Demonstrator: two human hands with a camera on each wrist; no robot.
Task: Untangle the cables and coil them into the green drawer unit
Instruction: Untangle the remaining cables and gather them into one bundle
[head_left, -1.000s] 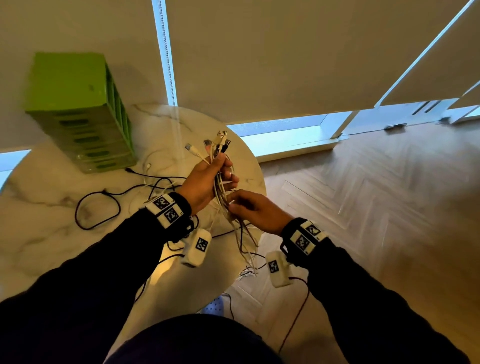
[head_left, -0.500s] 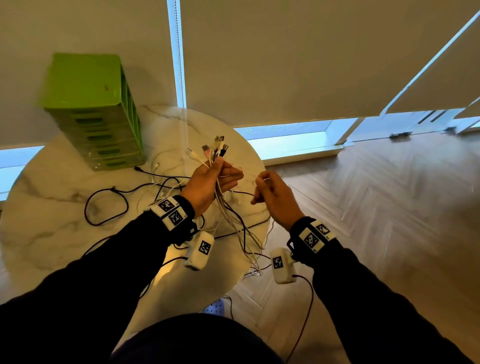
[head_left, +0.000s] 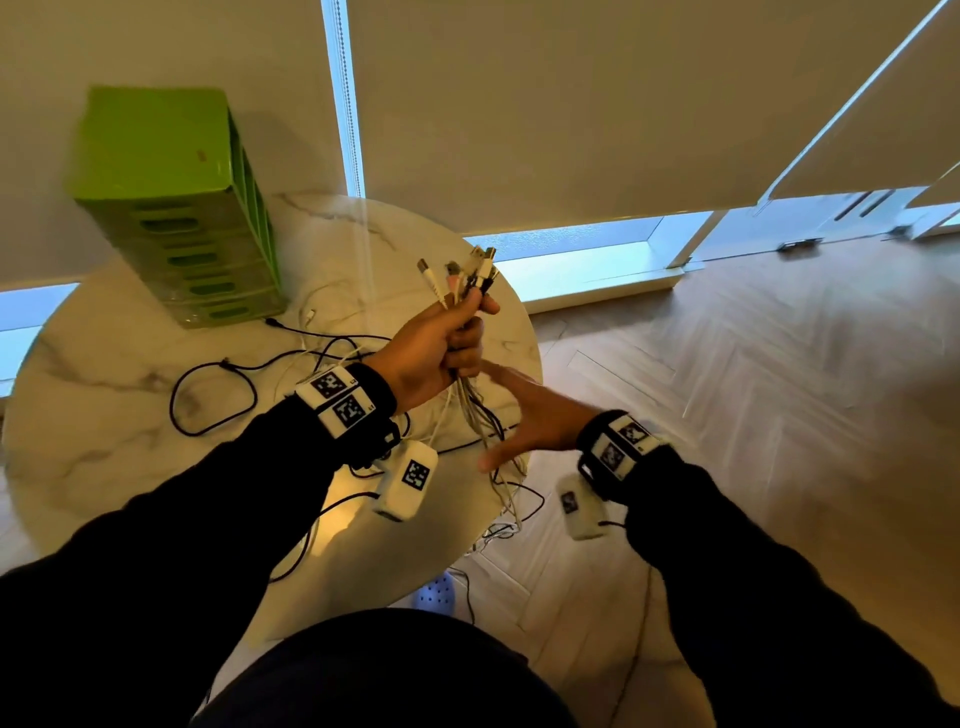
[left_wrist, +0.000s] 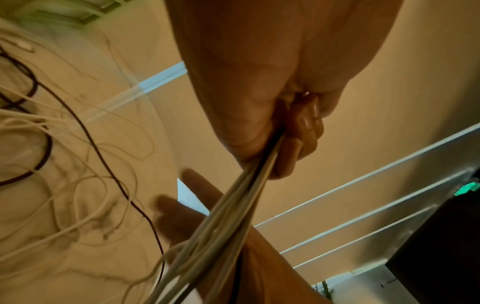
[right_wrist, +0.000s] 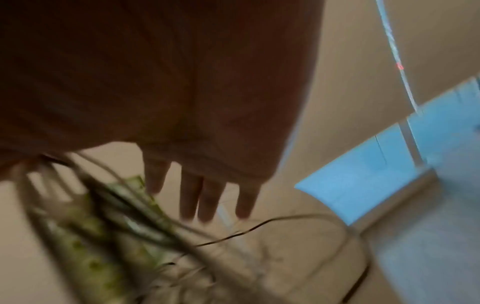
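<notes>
Nearest, at 5 o'clock of the round marble table: right hand, fingers straight and spread wide, holding nothing, just beside the hanging strands. Farther, at 12 o'clock of that hand: left hand raised above the table's 3 o'clock edge, fingers curled tight round a bundle of cables, plug ends fanned upward, strands trailing down past the table edge toward the floor. On the tabletop: loose black cable and white cable, tangled. Farthest, at the table's 11 o'clock: green drawer unit, upright, drawers closed.
</notes>
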